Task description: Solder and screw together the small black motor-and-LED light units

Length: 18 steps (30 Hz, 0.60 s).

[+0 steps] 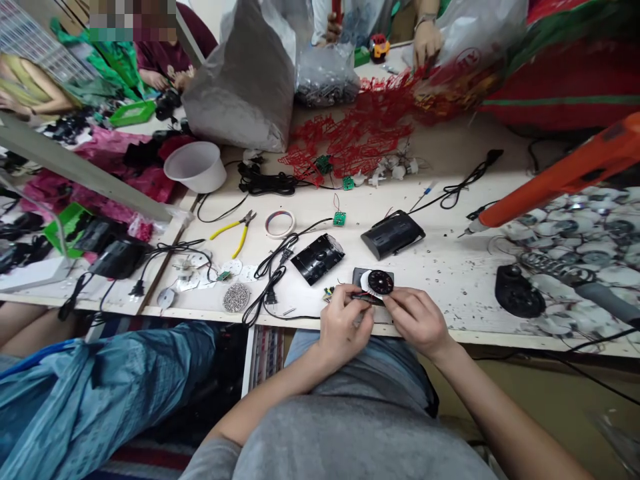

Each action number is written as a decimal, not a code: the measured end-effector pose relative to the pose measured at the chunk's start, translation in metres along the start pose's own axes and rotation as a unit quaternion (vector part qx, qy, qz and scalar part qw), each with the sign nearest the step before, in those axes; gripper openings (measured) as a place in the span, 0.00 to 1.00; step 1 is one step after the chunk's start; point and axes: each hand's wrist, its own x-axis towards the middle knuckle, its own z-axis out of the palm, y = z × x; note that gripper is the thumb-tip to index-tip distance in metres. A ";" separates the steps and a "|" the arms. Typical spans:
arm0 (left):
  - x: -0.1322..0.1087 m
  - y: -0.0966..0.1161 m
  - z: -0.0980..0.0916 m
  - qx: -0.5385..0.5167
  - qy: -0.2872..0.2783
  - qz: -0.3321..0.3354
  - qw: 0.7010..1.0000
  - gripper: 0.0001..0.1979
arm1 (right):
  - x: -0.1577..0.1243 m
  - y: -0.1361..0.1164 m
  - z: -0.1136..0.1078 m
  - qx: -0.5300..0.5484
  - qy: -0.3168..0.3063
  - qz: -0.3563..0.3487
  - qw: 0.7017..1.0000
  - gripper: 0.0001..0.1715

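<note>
My left hand (344, 321) and my right hand (416, 319) meet at the near edge of the white table (450, 260). Together they grip a small assembly: a round black speaker (381, 283) on a white ring, with thin red and black wires (357, 295) running to a tiny circuit board under my left fingers. The speaker sits over a dark flat casing (367, 275). Both hands are closed in pinches around these parts.
Two black plastic housings (318, 257) (393, 233), yellow-handled pliers (239, 232), a tape roll (279, 223), black power cords (273, 277) and a screw pile (236, 297) lie nearby. An orange power screwdriver (565, 177) hangs at right. Red plastic parts (360, 137), a white bowl (196, 167) and other people's hands sit farther back.
</note>
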 end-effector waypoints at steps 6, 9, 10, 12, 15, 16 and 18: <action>-0.008 -0.009 -0.008 0.017 -0.004 0.026 1.000 0.08 | 0.002 0.000 -0.001 0.020 0.002 0.015 1.000 0.17; -0.008 -0.008 -0.009 0.022 -0.006 0.046 0.999 0.09 | 0.003 -0.004 -0.009 0.027 -0.012 0.028 0.999 0.15; -0.007 -0.007 -0.010 0.021 -0.005 0.044 0.999 0.08 | 0.000 -0.004 -0.014 0.029 -0.010 0.050 0.998 0.13; -0.006 -0.005 -0.010 0.017 -0.006 0.027 0.999 0.06 | -0.011 -0.001 -0.025 0.038 0.053 0.184 0.981 0.10; -0.004 -0.003 -0.010 -0.003 -0.010 -0.003 1.000 0.09 | -0.039 0.015 -0.046 0.033 0.255 0.435 0.863 0.13; -0.003 -0.002 -0.010 -0.012 -0.010 -0.007 1.000 0.09 | -0.048 0.023 -0.052 0.026 0.303 0.468 0.830 0.16; -0.002 -0.002 -0.008 -0.025 -0.005 -0.008 1.000 0.09 | -0.060 0.038 -0.065 0.032 0.362 0.499 0.787 0.23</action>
